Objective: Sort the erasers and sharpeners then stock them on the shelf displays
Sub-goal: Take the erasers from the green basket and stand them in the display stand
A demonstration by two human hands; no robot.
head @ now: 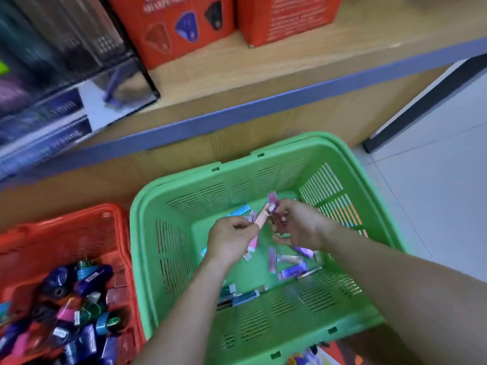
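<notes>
Up and far left of the grip, clear case (79, 61) with black edges, blurred, a purple piece (112, 85) leaning inside near its front. Just below that, stacked dark-blue boxes (52, 119), pale lettering too smeared to read. Right of the grip, pale floor tiles (434, 193); up and right, a black bar (421, 109) slanting across them. Below, at the bottom edge, bright packs (303, 360), mostly hidden.

Shop aisle: a low wooden shelf (237, 72) is running across the frame, its front edge wearing a blue-violet strip (263, 108), with a wood-grain panel (105, 177) closing in the space beneath the shelf. Right of the shelf, pale floor tiles (434, 206) are catching soft, even light, and a dark strip (421, 109) is slanting down to the floor just past the shelf's end
</notes>
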